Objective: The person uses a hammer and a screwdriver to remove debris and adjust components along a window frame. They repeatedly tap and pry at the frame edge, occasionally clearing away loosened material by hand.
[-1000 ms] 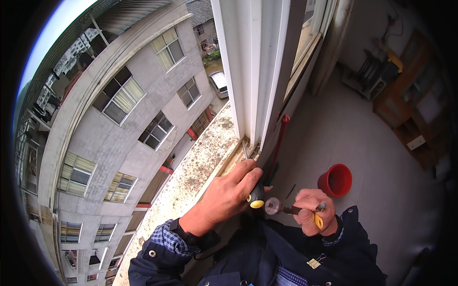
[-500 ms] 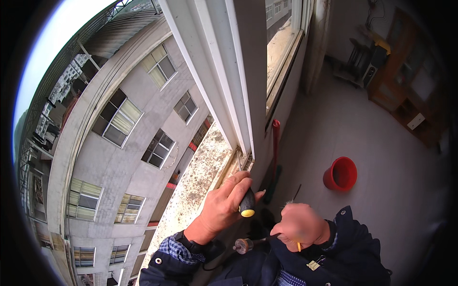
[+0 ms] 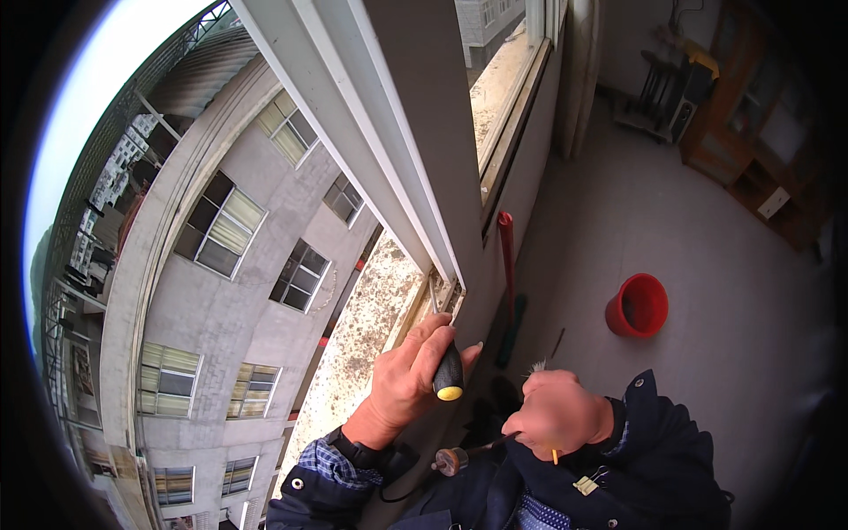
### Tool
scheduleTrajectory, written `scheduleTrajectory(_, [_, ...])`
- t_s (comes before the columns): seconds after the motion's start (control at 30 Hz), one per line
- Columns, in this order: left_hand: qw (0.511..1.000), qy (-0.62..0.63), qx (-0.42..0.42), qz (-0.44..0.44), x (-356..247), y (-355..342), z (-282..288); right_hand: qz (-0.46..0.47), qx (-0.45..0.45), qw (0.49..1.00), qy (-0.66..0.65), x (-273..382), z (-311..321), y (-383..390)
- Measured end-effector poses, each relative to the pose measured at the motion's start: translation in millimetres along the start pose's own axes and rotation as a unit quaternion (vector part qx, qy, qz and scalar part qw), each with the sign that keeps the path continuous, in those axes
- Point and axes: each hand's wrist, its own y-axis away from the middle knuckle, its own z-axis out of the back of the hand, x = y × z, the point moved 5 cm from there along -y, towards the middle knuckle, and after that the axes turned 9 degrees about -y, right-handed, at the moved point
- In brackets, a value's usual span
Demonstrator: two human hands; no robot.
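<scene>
My left hand [image 3: 408, 375], with a dark watch at its wrist, is closed round a screwdriver [image 3: 450, 373]. The screwdriver's handle is black with a yellow end, and its thin metal shaft points away from me. The tip lies in the dirty bottom track [image 3: 426, 309], at the foot of the white window frame [image 3: 340, 115]. My right hand [image 3: 558, 420] is closed in front of my dark jacket, partly blurred. A small pale tuft shows above it and a short yellow end below it. What it holds is unclear.
A stained outer ledge [image 3: 364, 305] runs beside the track, with a building [image 3: 238, 318] beyond. Indoors, a red bucket [image 3: 638, 305] stands on the floor. A red-handled tool [image 3: 507, 256] leans by the wall. A wooden cabinet [image 3: 751, 168] is at the far right.
The view has shifted slightly, so the frame and my left hand sit a little further left. The screwdriver stays in the track. My right hand remains closed.
</scene>
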Motion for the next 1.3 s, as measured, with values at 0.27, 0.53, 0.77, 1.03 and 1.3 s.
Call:
scheduleTrajectory(0.27, [1.0, 0.009, -0.011, 0.005, 4, 0, 0, -0.023, 0.058, 0.998, -0.011, 1, -7, -4])
scheduleTrajectory(0.53, [1.0, 0.023, -0.016, 0.002, 4, -2, 1, 0.031, -0.081, 0.993, 0.079, -8, -8, -1])
scheduleTrajectory(0.77, [0.999, 0.031, -0.004, 0.02, 6, 1, 1, 0.04, -0.035, 0.996, 0.069, -4, -16, -1])
scheduleTrajectory(1.03, [0.999, 0.033, -0.025, -0.008, 6, 0, 2, 0.135, -0.03, 0.99, -0.028, 11, -20, 5])
scheduleTrajectory(1.3, [0.998, 0.049, -0.024, 0.008, 9, 3, 2, 0.112, -0.032, 0.993, 0.011, 12, -27, 0])
